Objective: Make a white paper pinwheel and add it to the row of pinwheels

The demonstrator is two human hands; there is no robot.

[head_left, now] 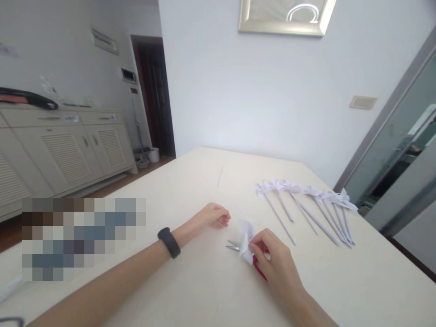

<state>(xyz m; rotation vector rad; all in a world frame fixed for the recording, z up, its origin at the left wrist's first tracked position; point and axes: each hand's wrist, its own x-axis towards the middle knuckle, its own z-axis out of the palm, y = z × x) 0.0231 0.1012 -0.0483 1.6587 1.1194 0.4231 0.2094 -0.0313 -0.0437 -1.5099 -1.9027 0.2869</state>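
Observation:
My right hand (pixel 274 252) pinches a white folded paper piece (pixel 245 240) with petal-like flaps, between thumb and fingertips. Just behind and below that paper are scissors (pixel 260 269) with red handles. Their blades point left and stand slightly apart. Whether my right hand also touches the scissors, I cannot tell. Left of the paper, my left hand (pixel 215 215), with a black band on its wrist, has its fingers curled in with the tips close together. What those fingertips hold, if anything, is too small to make out.
Several white paper flowers (pixel 306 190) with rolled paper stems lie in a fan on the right of the cream table (pixel 170 290). A thin pale strip (pixel 220 176) lies farther back. A blurred-out patch (pixel 83 238) covers the left side. A wall (pixel 221 91) borders the table's far edge.

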